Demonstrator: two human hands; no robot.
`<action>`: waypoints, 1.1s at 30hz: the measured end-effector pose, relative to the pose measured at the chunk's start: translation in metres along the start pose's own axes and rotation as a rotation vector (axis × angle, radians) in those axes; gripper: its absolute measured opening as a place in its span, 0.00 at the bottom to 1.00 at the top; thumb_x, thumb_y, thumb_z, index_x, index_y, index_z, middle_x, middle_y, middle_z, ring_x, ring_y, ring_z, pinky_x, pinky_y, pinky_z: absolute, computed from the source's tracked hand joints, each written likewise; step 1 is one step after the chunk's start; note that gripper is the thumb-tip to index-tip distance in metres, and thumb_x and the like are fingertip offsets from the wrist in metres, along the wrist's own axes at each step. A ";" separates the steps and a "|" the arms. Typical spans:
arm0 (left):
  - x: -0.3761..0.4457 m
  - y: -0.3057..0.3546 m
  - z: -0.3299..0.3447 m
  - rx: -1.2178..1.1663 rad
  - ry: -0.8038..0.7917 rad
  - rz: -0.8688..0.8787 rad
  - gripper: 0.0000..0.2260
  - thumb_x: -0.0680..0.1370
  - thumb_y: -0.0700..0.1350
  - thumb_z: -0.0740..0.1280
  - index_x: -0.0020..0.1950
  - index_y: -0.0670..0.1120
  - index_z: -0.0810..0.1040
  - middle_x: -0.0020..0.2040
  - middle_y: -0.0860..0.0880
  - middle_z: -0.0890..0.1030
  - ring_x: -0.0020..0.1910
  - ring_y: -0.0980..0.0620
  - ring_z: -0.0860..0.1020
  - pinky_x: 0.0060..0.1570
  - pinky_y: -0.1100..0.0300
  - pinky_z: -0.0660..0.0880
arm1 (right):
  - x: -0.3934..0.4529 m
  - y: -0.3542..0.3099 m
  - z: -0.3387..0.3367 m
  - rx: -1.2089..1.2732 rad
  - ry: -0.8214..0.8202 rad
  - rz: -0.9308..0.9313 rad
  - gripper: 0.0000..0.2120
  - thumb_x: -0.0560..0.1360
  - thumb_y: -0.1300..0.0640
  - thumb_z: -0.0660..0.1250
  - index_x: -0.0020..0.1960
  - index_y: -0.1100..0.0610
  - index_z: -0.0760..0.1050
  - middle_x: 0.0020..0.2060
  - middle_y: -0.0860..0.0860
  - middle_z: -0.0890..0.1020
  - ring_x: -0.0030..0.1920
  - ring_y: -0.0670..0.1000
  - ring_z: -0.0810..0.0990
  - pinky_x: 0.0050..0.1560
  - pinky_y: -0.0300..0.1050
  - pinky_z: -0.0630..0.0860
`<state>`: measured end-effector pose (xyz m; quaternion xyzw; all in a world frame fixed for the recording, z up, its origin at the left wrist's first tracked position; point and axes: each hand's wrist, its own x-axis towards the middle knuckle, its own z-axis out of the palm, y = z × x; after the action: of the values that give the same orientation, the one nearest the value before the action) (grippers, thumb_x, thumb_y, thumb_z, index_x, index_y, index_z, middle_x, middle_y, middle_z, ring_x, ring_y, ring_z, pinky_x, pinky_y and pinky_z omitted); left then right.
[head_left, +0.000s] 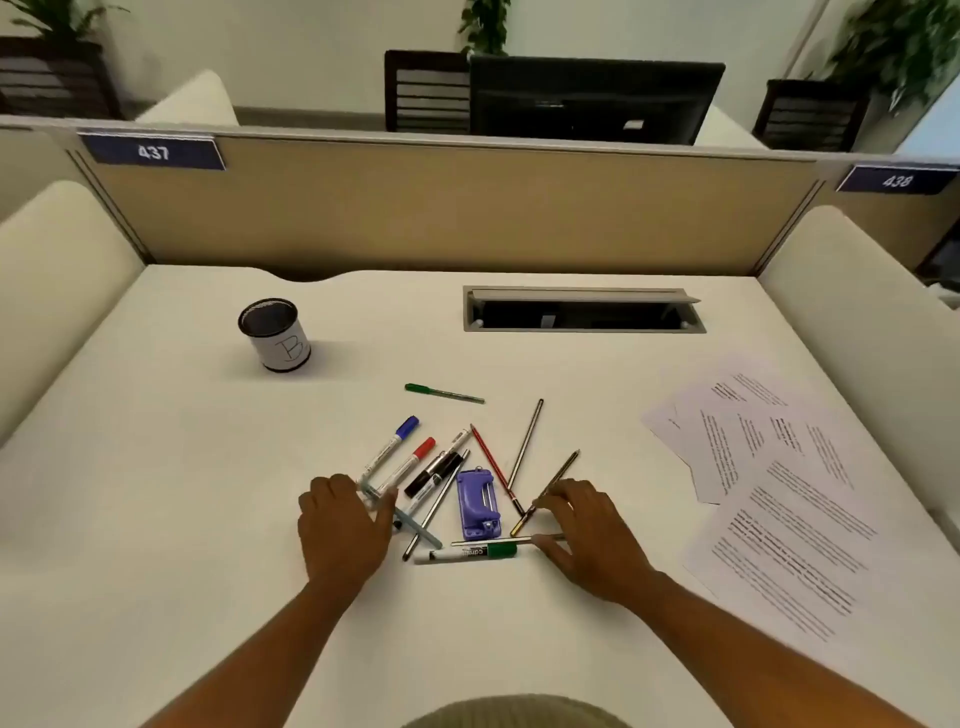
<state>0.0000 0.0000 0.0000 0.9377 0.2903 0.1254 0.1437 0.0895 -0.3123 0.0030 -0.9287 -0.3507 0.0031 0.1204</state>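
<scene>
Cup (275, 335) near far-left corner, bare desk (156, 519) around. Left hand (343, 525) at left of pen pile (434, 473), mid-desk toward near edge; fingers curled, grasp unclear. Right hand (587, 535) fingers straight, released, touching pencil (563, 470). Papers (779, 493) along right edge.

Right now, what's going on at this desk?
A person has both hands at a scatter of pens, markers and pencils on the white desk. The left hand sits against the pile's left edge; the right hand touches a pencil and the green-capped marker with spread fingers. A purple desk tool lies between them. The cup marked B stands apart, far left; nothing is lifted yet.
</scene>
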 end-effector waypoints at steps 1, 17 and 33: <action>-0.001 0.004 0.000 0.015 -0.013 -0.051 0.24 0.74 0.62 0.68 0.49 0.40 0.75 0.46 0.41 0.75 0.45 0.40 0.74 0.41 0.47 0.75 | -0.001 -0.002 0.003 0.001 -0.012 -0.020 0.18 0.77 0.41 0.66 0.63 0.48 0.77 0.60 0.48 0.78 0.60 0.50 0.76 0.55 0.45 0.77; 0.018 0.007 -0.004 -0.228 -0.361 -0.370 0.14 0.71 0.54 0.73 0.34 0.44 0.81 0.30 0.50 0.81 0.34 0.51 0.79 0.32 0.60 0.71 | 0.004 -0.010 0.021 0.060 -0.086 0.040 0.06 0.81 0.49 0.62 0.52 0.48 0.77 0.50 0.44 0.79 0.49 0.49 0.77 0.49 0.43 0.72; 0.049 0.027 -0.029 -0.261 -0.227 -0.125 0.06 0.76 0.43 0.68 0.42 0.43 0.74 0.43 0.44 0.77 0.35 0.51 0.73 0.32 0.59 0.66 | 0.008 -0.070 0.043 0.208 -0.268 -0.096 0.13 0.80 0.50 0.64 0.63 0.45 0.69 0.59 0.45 0.75 0.52 0.44 0.74 0.52 0.37 0.73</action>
<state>0.0439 0.0124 0.0437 0.8994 0.3114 0.0459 0.3034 0.0461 -0.2472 -0.0226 -0.8847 -0.4052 0.1577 0.1681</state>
